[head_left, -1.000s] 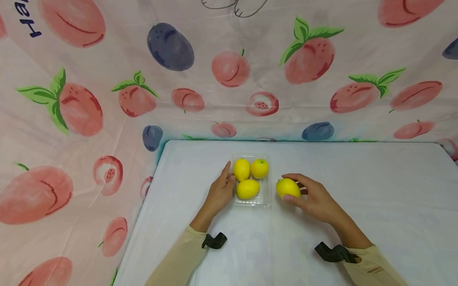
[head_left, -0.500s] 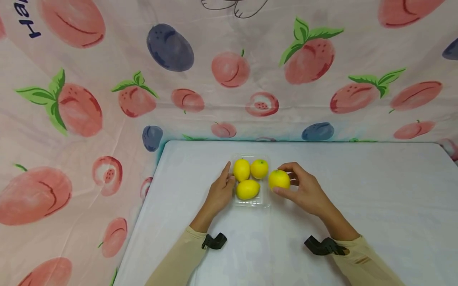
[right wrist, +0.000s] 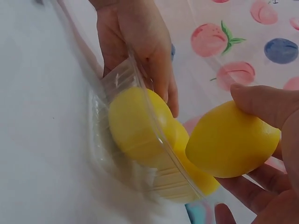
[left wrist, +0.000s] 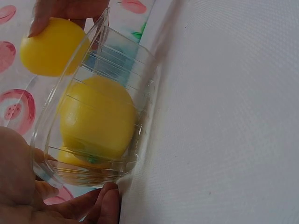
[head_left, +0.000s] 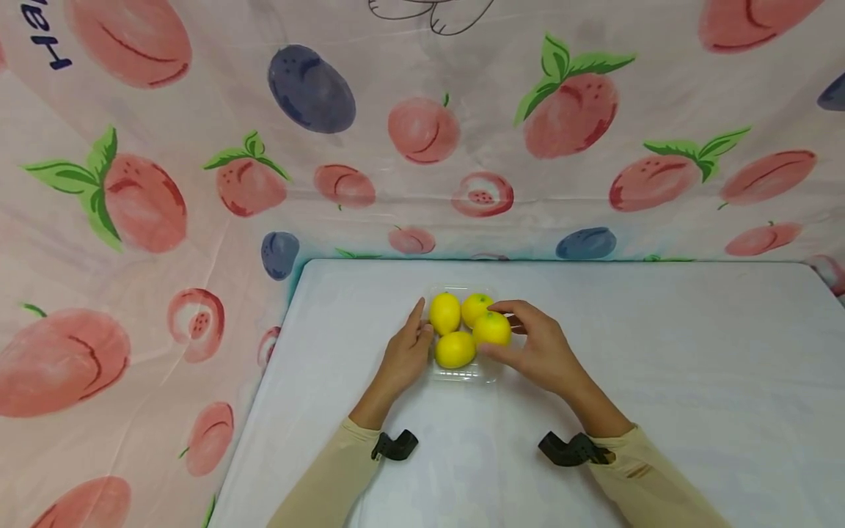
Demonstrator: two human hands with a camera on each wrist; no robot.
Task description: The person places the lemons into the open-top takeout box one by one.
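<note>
A clear plastic tray (head_left: pixel 465 373) (left wrist: pixel 140 84) (right wrist: pixel 117 154) sits on the white table and holds three yellow lemons (head_left: pixel 445 313) (head_left: pixel 475 306) (head_left: pixel 455 350). My right hand (head_left: pixel 538 352) grips a fourth lemon (head_left: pixel 491 328) (right wrist: pixel 232 140) (left wrist: pixel 50 45) just above the tray's right side, over the empty corner. My left hand (head_left: pixel 404 357) rests against the tray's left wall with its fingers straight, steadying it. In the left wrist view the nearest lemon (left wrist: pixel 97 116) shows through the tray wall.
The white table (head_left: pixel 660 352) stretches wide to the right and toward me. A fruit-printed cloth (head_left: pixel 198 183) hangs behind and along the left edge. Black wrist mounts (head_left: pixel 394 444) (head_left: pixel 566 449) sit on both sleeves.
My right hand has carried the fourth lemon leftward from the table beside the tray to just over its right side. The left hand has stayed against the tray.
</note>
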